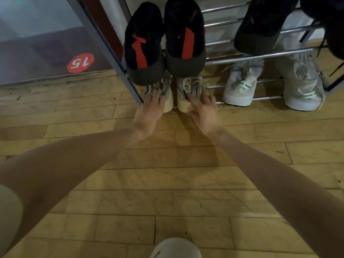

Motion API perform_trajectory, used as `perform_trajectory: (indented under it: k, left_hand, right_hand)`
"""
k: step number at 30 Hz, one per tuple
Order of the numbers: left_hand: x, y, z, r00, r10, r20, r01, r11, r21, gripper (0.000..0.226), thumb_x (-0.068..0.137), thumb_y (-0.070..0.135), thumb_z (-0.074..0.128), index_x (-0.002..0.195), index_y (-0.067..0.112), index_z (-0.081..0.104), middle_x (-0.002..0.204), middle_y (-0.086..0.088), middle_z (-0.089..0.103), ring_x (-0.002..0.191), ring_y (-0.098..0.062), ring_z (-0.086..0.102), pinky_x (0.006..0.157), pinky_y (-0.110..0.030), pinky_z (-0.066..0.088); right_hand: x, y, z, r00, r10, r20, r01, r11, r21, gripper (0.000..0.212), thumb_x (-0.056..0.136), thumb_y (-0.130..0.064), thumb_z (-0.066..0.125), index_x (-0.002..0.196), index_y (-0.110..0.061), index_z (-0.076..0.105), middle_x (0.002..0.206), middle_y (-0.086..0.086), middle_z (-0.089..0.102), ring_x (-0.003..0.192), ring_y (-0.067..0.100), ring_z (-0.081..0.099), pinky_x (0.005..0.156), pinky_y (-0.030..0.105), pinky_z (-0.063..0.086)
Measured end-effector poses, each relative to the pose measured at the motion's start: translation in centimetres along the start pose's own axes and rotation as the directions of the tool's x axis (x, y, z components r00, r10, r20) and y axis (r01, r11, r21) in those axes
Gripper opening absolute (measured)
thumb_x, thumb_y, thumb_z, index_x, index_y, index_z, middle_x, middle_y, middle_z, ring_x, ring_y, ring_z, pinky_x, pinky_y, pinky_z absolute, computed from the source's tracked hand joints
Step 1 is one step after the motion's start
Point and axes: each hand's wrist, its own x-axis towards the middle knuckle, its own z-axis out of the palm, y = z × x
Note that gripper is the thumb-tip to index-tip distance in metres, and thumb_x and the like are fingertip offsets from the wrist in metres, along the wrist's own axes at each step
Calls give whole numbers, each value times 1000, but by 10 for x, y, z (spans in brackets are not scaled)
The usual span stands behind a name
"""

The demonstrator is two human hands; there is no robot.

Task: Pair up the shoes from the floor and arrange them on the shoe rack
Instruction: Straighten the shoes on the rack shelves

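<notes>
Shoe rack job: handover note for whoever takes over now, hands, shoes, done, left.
Left hand: straight fingers pressing on the left beige sneaker. Right hand: same on the right beige sneaker. Both sneakers sit at the bottom tier of the shoe rack, heels out.
Done: black-and-red pair on the tier above, white pair on the bottom tier.
Left: seat the beige pair fully. No loose shoes visible on the floor.

Your left hand [149, 110] and right hand [203, 110] rest straight-fingered on 2 beige shoes [186, 97] on the shoe rack [260, 56], beneath 2 black-and-red shoes [184, 38].
</notes>
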Motion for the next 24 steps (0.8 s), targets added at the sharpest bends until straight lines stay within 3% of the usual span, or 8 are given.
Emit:
perform_trajectory:
  k: [6,13,17,21,22,24]
  left_hand:
    - [-4,1,-1,997,-58,-57,57,998,-30,50,69,-13,69,113,0,50,112,-25,55,96,-34,59,66,-33,58]
    - [2,13,-8,993,-115,-13,114,993,-33,63,73,-12,67,126,8,41,125,-23,46,113,-36,51,71,-37,56]
    - [1,1,0,997,-64,-47,54,981,-188,56,74,-11,68,121,9,44,128,-19,42,114,-35,48,76,-38,55]
    - [4,4,1,993,-116,-28,103,956,-275,48,80,1,70,122,8,47,128,-17,43,117,-33,49,85,-39,55]
    - [2,9,-1,991,-130,-42,115,960,-256,49,80,1,69,123,8,47,127,-17,43,116,-33,49,87,-39,53]
    - [-5,19,-5,987,-117,-114,92,974,-207,50,79,2,65,124,5,45,125,-18,44,115,-34,49,95,-41,48]
  right_hand:
    - [11,-4,1,999,15,-37,-13,999,48,62,88,-18,67,145,-20,42,151,22,35,130,42,36,106,48,39]
    - [14,-13,-2,1000,-20,-1,20,997,-81,61,90,-26,65,146,-21,40,148,27,36,135,42,33,112,45,29]
    - [14,-15,-5,995,-20,97,32,991,-127,64,94,-26,58,150,-25,29,150,29,30,140,42,25,116,44,23]
    - [6,-10,-12,980,-24,197,27,999,-16,77,93,-14,55,154,-29,11,159,22,12,148,38,8,120,44,13]
    - [1,-8,-15,979,-31,200,26,999,26,80,92,-10,55,155,-28,9,160,21,9,148,37,7,119,44,14]
    - [-13,-3,-24,994,-65,86,57,993,99,78,87,-2,54,154,-19,16,156,23,18,143,38,23,115,46,29]
